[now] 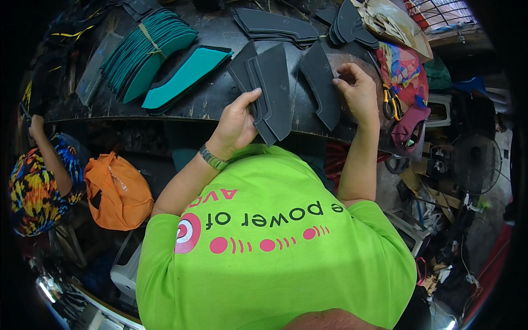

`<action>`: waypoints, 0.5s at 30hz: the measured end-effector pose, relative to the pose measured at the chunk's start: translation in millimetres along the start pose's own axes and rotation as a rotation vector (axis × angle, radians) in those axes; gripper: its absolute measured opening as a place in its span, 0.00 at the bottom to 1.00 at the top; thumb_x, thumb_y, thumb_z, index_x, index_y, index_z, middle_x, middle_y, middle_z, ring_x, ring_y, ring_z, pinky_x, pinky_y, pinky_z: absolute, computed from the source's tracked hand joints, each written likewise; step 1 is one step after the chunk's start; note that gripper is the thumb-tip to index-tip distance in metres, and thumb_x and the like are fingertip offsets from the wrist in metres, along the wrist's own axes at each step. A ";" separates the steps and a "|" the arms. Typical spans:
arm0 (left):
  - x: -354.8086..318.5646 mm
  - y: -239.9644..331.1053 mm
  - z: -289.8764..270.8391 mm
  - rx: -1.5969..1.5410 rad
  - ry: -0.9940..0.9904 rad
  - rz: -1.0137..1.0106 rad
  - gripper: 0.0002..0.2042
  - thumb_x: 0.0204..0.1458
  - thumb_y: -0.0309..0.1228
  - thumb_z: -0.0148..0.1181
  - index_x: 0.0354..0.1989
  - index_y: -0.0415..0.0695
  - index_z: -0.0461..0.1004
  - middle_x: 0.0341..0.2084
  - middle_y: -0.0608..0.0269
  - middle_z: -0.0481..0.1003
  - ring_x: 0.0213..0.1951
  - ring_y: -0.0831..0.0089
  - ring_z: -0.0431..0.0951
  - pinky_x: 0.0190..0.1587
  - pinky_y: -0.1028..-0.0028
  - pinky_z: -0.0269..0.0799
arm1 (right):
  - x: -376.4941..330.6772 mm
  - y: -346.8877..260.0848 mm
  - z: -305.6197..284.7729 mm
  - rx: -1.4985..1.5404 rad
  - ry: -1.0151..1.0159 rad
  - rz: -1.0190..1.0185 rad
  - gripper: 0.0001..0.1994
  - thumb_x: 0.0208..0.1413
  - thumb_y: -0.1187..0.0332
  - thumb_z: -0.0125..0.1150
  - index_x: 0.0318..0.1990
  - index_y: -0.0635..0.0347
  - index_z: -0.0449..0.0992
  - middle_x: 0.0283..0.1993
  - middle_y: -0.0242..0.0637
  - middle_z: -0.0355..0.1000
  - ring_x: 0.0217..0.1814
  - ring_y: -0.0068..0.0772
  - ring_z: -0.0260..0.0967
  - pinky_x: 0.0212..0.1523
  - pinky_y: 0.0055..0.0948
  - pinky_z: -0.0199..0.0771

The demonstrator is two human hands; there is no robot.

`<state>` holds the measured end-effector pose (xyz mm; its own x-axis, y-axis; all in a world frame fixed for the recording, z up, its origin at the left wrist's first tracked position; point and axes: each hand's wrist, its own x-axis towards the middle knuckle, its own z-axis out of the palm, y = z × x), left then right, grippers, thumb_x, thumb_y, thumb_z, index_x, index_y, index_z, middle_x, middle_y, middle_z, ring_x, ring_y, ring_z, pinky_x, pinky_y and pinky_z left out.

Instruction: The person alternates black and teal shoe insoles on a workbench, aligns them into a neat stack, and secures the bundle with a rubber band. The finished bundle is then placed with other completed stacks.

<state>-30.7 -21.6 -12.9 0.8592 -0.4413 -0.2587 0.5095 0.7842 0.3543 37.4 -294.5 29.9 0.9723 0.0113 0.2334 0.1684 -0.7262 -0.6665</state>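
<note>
- While the left hand [237, 120] grips the fanned dark grey curved panels [273, 82] at their left edge, thumb on top, their lower ends poke past the front edge of the black worktable [192, 108]
- The single dark grey panel [319, 82] lies on the worktable just right of the fan, its lower tip close to that front edge
- Beside its right side, the right hand [358, 93] has thumb and forefinger drawn narrow; whether they touch the panel cannot be told
- With the grip on one side only, the fan could skew or shed a piece, and overhanging ends could catch on the edge or a sleeve
- A careless nudge could tip the single panel over the edge
- Further left sit the loose teal-faced panels [190, 77] and the teal bundle [144, 77] under a pale band [149, 39]; a slack band could let it splay
- Beyond the right hand rest yellow-and-black scissors [392, 103]
</note>
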 end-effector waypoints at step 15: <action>-2.2 1.9 -1.7 0.061 0.007 0.041 0.18 0.70 0.35 0.45 0.59 0.33 0.70 0.51 0.48 0.78 0.51 0.64 0.81 0.56 0.64 0.79 | 3.3 -35.4 41.8 0.901 -0.188 0.312 0.08 0.58 0.73 0.68 0.44 0.59 0.77 0.28 0.24 0.74 0.24 0.12 0.67 0.25 0.15 0.68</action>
<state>-31.7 -18.4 -13.2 0.8791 -0.4063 -0.2492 0.4761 0.7731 0.4192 41.4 -240.0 24.7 0.9912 0.0736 -0.1101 -0.1160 0.0821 -0.9898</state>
